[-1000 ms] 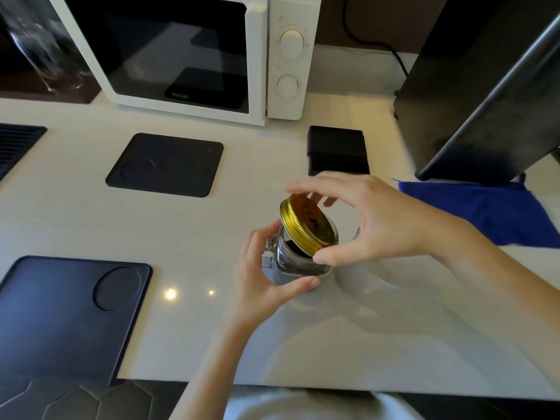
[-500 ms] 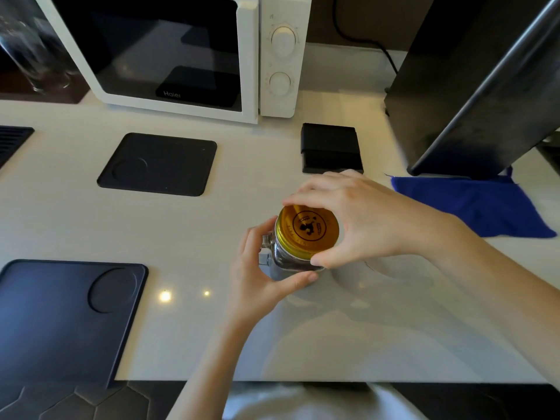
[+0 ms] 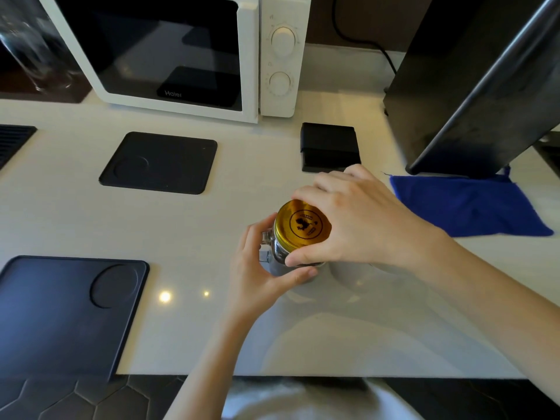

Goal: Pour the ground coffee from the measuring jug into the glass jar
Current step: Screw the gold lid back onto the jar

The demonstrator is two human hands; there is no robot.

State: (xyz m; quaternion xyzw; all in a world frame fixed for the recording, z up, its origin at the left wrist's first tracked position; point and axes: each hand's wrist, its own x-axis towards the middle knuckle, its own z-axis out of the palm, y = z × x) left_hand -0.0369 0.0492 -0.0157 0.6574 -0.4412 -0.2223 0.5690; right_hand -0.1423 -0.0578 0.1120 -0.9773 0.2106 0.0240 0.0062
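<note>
A small glass jar with dark contents stands on the white counter. A gold lid with a dark round emblem lies flat on its mouth. My left hand wraps the jar's body from the left, thumb and fingers around the glass. My right hand comes from the right, its fingertips gripping the lid's rim. A clear vessel, probably the measuring jug, is mostly hidden under my right wrist.
A white microwave stands at the back. Black mats lie left, a black box sits behind the jar, a blue cloth and a tall black appliance are right. The counter edge is near me.
The gold lid, tilted on the jar a second ago, now lies flat on the mouth. My right hand has closed lower around its rim. My left hand keeps holding the jar.
</note>
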